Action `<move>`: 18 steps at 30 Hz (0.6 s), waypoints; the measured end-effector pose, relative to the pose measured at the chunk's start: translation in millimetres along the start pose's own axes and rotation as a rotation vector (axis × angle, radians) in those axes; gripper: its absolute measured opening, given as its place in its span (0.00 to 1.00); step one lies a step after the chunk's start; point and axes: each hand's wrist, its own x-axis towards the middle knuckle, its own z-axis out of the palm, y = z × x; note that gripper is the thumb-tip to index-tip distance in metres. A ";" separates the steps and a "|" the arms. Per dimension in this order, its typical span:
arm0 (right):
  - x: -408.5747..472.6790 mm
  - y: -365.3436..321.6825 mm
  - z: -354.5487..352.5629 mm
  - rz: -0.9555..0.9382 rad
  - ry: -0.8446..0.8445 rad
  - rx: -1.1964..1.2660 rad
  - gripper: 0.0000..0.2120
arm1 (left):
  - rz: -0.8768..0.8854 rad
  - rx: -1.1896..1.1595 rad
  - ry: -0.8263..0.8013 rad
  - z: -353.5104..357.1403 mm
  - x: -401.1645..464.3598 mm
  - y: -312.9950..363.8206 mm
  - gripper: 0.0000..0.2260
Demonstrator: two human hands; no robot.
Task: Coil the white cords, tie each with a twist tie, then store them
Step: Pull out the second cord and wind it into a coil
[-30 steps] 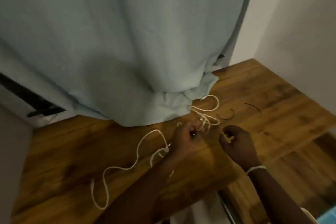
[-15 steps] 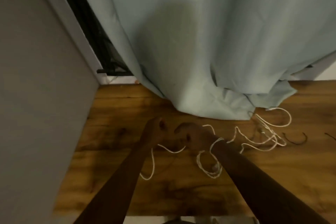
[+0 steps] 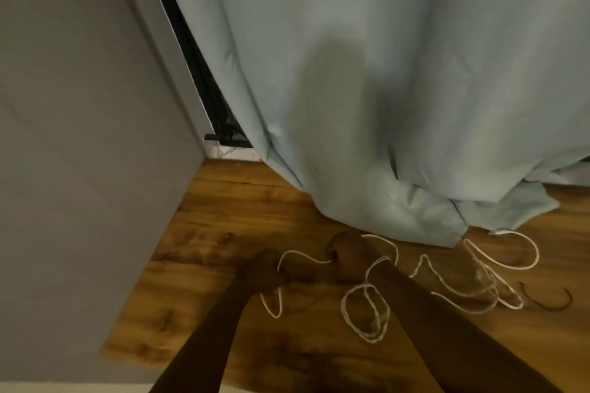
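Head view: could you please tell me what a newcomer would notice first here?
Two hands, left hand and right hand, pinch a white cord between them over the wooden table. More cord sprawls rightward, beside a dark twist tie. A pale blue curtain hangs behind.

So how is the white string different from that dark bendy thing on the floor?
The white cord is pale and long, sprawling in many loops; the dark twist tie is dark and short, bent into one open curve. The cord runs between the left hand and right hand; the tie lies untouched, off to the right. Both are thin and rest on the wooden floor.
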 end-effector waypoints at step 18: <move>-107.5 72.9 -190.2 -0.148 0.674 0.449 0.09 | 0.640 -0.574 -0.113 -39.9 12.8 249.5 0.18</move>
